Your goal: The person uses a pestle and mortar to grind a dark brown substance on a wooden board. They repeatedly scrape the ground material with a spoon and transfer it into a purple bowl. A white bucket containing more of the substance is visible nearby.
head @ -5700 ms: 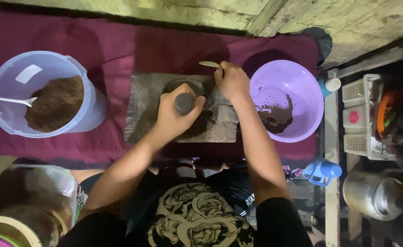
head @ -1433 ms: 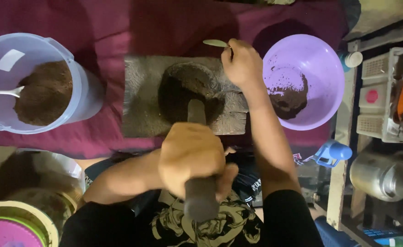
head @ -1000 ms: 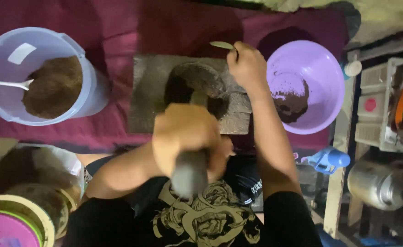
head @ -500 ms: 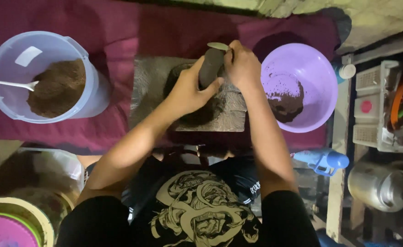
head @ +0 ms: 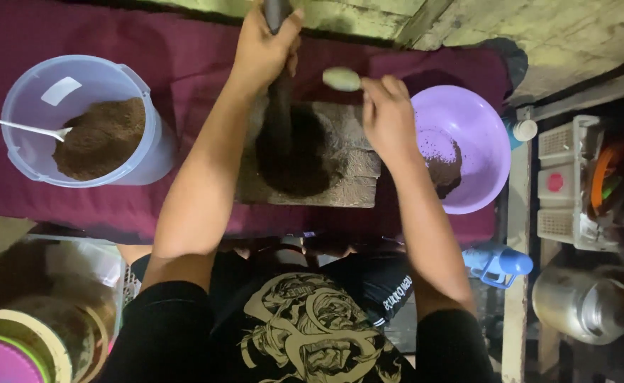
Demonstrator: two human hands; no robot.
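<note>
My left hand (head: 264, 44) grips the top of a long dark stone pestle (head: 279, 117) that stands upright, its lower end in the dark ground matter in the hollow of a square stone mortar (head: 358, 174). My right hand (head: 386, 113) hovers over the mortar's right side and holds a pale spoon (head: 342, 79) whose bowl points left. Both forearms reach over the maroon cloth (head: 184, 71).
A clear plastic tub (head: 135, 99) with brown powder and a white spoon (head: 21, 128) sits at left. A purple bowl (head: 478, 120) with some dark powder is at right. Beyond it are a white basket (head: 564, 191), a blue bottle (head: 500, 264) and a metal kettle (head: 581, 305).
My left hand raised the pestle toward my body, then brought it down and forward; it now stands upright in the mortar. My right hand stayed by the mortar's right side with the spoon.
</note>
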